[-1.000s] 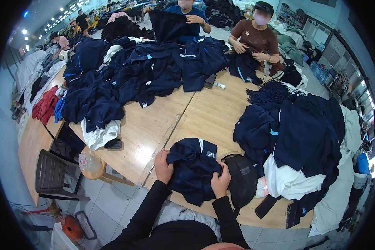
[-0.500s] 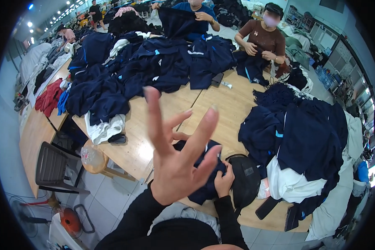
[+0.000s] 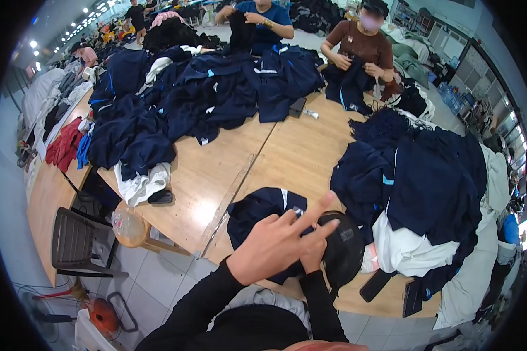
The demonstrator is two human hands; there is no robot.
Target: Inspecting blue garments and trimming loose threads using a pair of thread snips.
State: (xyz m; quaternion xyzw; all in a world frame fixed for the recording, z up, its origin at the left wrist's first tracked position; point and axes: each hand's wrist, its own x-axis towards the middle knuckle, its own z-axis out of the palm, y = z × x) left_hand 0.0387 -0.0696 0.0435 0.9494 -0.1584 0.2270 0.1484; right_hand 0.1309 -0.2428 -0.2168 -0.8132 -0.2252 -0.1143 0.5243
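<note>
Since the frame half a second ago, the left hand (image 3: 269, 243) has dropped from its raised pose and swung rightward, now crossing in front of the right hand (image 3: 315, 257). Two of the left hand's fingers stretch out apart, others are bent, and nothing shows in its grasp. The right hand's fingers are largely hidden behind it, so whether they grip anything cannot be told. Beneath both, the navy garment (image 3: 246, 219) lies at the near edge of the table (image 3: 298, 146), its middle covered by the left hand. Just right is a rounded black item (image 3: 342, 251), its kind unclear; beyond it rises a dark clothing pile (image 3: 433, 175). Across the table, a navy heap (image 3: 205, 88) merges into indistinct folds, behind which a blue-shirted co-worker (image 3: 267, 23) is cut off by the top edge.
</note>
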